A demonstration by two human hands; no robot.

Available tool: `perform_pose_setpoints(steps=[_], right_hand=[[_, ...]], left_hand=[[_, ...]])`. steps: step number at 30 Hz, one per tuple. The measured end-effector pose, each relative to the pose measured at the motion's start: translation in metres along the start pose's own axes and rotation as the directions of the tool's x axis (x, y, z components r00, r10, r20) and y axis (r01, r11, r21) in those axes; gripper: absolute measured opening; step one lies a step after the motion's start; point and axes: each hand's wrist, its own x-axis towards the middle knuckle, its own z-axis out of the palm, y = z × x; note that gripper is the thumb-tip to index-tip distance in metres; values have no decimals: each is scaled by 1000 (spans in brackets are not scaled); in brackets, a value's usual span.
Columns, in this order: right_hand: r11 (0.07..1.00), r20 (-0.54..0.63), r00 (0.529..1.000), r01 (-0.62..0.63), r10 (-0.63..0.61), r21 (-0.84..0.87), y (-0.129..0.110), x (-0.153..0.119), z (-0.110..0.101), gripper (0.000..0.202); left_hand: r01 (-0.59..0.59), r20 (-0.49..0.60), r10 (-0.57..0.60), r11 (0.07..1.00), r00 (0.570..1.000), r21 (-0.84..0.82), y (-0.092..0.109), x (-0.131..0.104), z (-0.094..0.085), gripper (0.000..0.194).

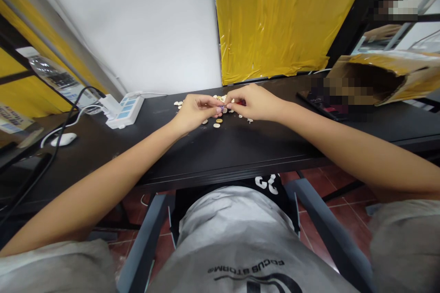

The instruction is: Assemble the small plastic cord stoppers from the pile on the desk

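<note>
My left hand [194,112] and my right hand [254,102] meet above the black table, fingertips almost touching. A tiny purplish piece [222,108] shows at the left thumb and fingertips; its kind is too small to make out. The right thumb and forefinger are pinched together just beside it, and what they hold is hidden. Around and beneath both hands lie several small oval pieces, among them a cream one [216,125] and a yellow one [219,121] with dark marks. Something dark red [242,102] is partly covered by the right hand.
On the left stand a plastic bottle [60,75] and a white power strip [126,111] with cables, near a white mouse-like object [63,139]. To the right, an open cardboard box [409,87] sits behind a dark flat object [321,106]. The table's front edge [223,175] is close to my body.
</note>
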Motion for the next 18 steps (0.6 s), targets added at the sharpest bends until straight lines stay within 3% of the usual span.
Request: perform_pose_setpoints(steps=[5,12,18], right_hand=[[1000,1,1000,-16,16,-24,0,0,-2,26],[999,7,1000,9,-9,32,2,0,-2,27],[999,-20,999,-42,42,31,-1,0,-2,26]], left_hand=[[-17,18,16,999,1000,45,0,1,1,24],[-8,16,8,1000,1000,11,1,1,2,32],[8,-50,-9,1000,999,-25,1,2,3,26]])
